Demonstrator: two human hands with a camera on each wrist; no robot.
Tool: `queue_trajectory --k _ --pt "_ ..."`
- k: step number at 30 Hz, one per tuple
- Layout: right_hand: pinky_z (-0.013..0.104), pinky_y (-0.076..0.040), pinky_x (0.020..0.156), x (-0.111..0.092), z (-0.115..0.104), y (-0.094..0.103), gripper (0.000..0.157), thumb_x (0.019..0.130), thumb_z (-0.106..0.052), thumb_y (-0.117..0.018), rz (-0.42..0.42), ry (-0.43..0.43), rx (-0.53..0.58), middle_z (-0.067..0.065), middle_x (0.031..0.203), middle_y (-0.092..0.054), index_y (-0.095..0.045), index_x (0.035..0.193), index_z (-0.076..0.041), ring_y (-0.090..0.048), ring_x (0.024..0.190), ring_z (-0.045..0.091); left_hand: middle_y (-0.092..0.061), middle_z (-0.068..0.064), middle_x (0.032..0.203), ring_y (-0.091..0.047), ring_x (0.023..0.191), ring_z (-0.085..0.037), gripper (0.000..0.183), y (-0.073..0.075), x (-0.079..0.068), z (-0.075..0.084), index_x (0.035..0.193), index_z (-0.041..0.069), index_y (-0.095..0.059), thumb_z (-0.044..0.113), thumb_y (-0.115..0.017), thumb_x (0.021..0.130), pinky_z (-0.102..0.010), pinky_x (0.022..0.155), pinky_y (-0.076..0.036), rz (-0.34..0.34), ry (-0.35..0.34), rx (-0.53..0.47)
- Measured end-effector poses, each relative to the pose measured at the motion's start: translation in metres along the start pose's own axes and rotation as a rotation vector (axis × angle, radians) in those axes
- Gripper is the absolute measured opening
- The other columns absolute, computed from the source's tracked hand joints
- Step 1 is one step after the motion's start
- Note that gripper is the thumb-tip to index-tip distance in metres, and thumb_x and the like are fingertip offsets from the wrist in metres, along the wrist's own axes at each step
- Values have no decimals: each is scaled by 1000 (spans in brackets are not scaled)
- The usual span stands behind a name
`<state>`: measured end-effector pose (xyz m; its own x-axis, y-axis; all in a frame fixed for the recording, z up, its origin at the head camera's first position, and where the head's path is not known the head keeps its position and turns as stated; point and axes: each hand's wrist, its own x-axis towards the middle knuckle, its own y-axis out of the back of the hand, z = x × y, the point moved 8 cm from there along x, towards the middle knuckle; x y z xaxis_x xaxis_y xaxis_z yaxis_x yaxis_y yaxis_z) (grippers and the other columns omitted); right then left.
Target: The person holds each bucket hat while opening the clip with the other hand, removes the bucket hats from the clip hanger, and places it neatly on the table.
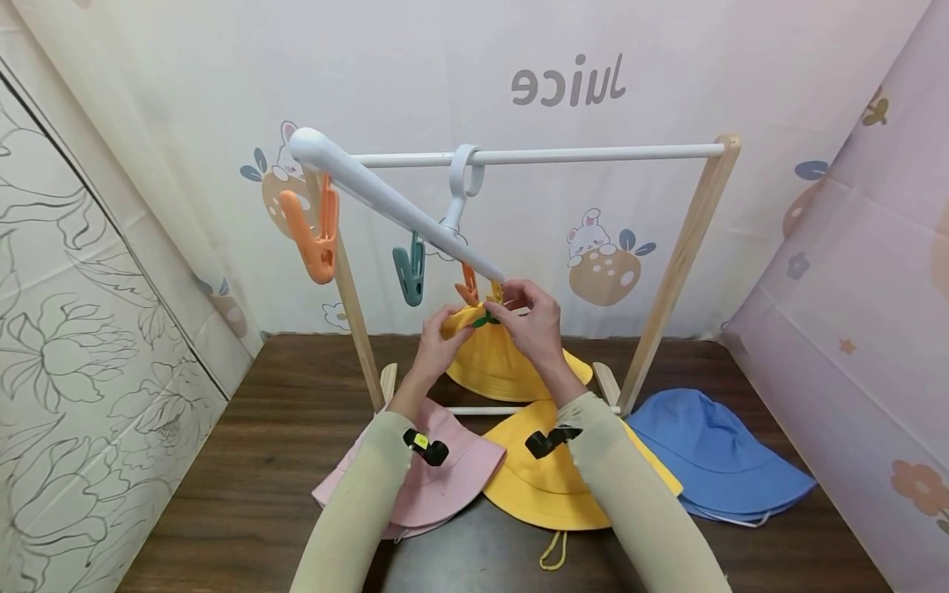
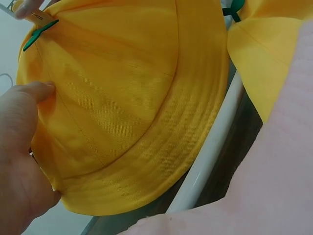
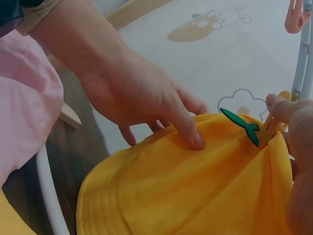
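Note:
A yellow bucket hat [image 1: 493, 366] with a small green leaf tab [image 3: 240, 126] on its crown hangs below the right end of a white hanger [image 1: 404, 210]. My left hand [image 1: 437, 344] grips the side of the crown, thumb [image 2: 39, 91] on the near face and the other fingers behind the cloth. At the top of the crown, my right hand [image 1: 535, 323] pinches a yellow clothespin [image 3: 275, 117], whose jaws sit over the fabric beside the leaf tab. Part of the clothespin is hidden by my fingers.
Orange [image 1: 315, 239] and teal [image 1: 410, 272] clothespins hang along the hanger, which hooks over a wooden-legged rack's white rail [image 1: 593, 154]. Pink hats [image 1: 445, 469], another yellow hat [image 1: 556, 478] and blue hats [image 1: 719, 453] lie on the dark table [image 1: 245, 461].

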<state>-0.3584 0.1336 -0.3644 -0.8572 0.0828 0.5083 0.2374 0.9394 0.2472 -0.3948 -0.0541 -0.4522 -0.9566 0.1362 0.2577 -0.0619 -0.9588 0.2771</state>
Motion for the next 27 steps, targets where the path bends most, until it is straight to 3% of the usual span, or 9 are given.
queue_trajectory --k 5,11,14,15,19,21,22,25,27 --pt "13 -55 74 -1 -2 -1 33 96 -14 -91 3 9 -12 24 109 -79 -77 122 -2 -75 93 34 -69 -18 149 -60 139 -37 32 1 -1 2 141 10 -69 20 -72 112 -65 127 -48 0 2 -34" --pt "12 -55 74 -1 -2 -2 32 97 -13 -90 3 11 -14 24 109 -79 -76 122 -1 -76 93 36 -69 -17 149 -60 136 -38 30 3 -2 2 140 12 -70 22 -73 111 -65 124 -50 20 34 -8" --pt "12 -55 75 -2 -2 -3 32 97 -13 -90 0 3 -13 24 110 -78 -76 123 -1 -75 94 37 -69 -15 149 -59 139 -35 33 5 -3 3 140 13 -70 27 -74 111 -64 129 -46 -1 -21 12" --pt "12 -55 75 -2 -2 -3 32 97 -13 -90 -1 0 -14 24 110 -78 -76 123 -1 -75 94 36 -70 -12 149 -58 141 -33 35 3 8 -15 141 15 -70 33 -74 111 -61 130 -44 -3 -65 21" --pt "12 -55 77 -2 -3 -3 33 97 -13 -90 -2 -2 -15 24 110 -79 -76 124 -1 -75 94 37 -69 -3 148 -54 143 -25 48 2 23 -53 145 24 -70 52 -76 107 -52 130 -42 7 -180 75" --pt "13 -56 77 -2 -3 -4 32 97 -13 -90 -2 -1 -18 24 110 -79 -76 124 -1 -75 94 36 -69 -5 149 -54 143 -27 50 0 31 -72 146 24 -69 53 -76 106 -53 128 -42 25 -198 87" --pt "15 -56 78 -2 -3 -4 32 97 -13 -90 -3 0 -20 24 110 -79 -76 124 -1 -75 94 36 -68 -7 150 -53 143 -29 49 1 23 -62 146 23 -68 51 -76 107 -56 128 -42 25 -187 89" --pt "23 -60 82 -2 -3 -5 33 97 -13 -90 -6 3 -26 23 110 -79 -76 124 -1 -75 94 34 -67 -9 152 -53 147 -33 47 2 19 -51 146 22 -67 49 -75 108 -60 130 -39 18 -209 74" --pt "32 -63 86 -1 -3 -5 33 97 -13 -90 -9 5 -24 23 110 -79 -76 124 -1 -75 94 34 -65 -11 156 -50 153 -37 47 4 13 -35 148 21 -66 46 -74 109 -69 133 -34 -8 -190 55"
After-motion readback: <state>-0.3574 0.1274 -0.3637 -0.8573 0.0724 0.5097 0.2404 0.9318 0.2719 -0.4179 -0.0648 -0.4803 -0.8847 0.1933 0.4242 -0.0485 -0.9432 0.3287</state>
